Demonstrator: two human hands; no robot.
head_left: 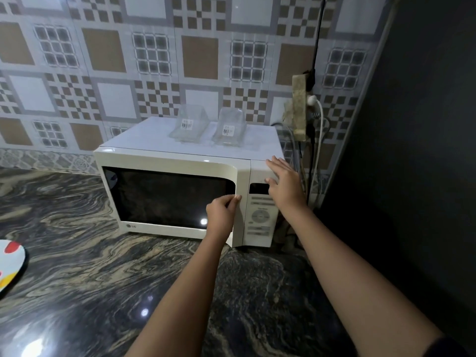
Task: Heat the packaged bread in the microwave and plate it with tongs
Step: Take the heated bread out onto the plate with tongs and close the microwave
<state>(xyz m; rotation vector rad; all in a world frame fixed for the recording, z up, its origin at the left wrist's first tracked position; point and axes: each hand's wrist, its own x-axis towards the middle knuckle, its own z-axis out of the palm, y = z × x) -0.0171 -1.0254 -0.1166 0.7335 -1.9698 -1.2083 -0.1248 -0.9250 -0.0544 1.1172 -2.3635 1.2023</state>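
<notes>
At the far left edge, a plate (10,264) with red and yellow marks lies flat on the counter (77,253), cut by the frame, well apart from everything else. The counter is polished dark stone with pale wavy veins, and it reflects some lamps as bright spots.

In the middle stands the microwave (180,161), a cream-white box with rounded corners and a dark glass door (164,197) that is shut. It sits near the wall, a little turned. On its flat top lie two clear plastic packages (186,124) side by side, each with a small barcode label; the plastic is thin and shiny. I cannot tell if bread is inside them, and no bread shows through the dark door.

The left hand (221,212) is at the right edge of the door, the fingers curled and pinched against the door's edge; it seems to grip the edge itself. The right hand (283,184) is open and flat, fingers spread, resting on the upper right corner of the microwave, above the control panel (260,220) with its grey buttons and round dial. It grips nothing.

Right of the microwave, a worn socket board (300,109) hangs on the wall with a white plug and several cables going down behind the oven. The wall (103,47) has glossy tiles in brown, grey and white squares. At the far right is a dark, plain surface (425,124).
</notes>
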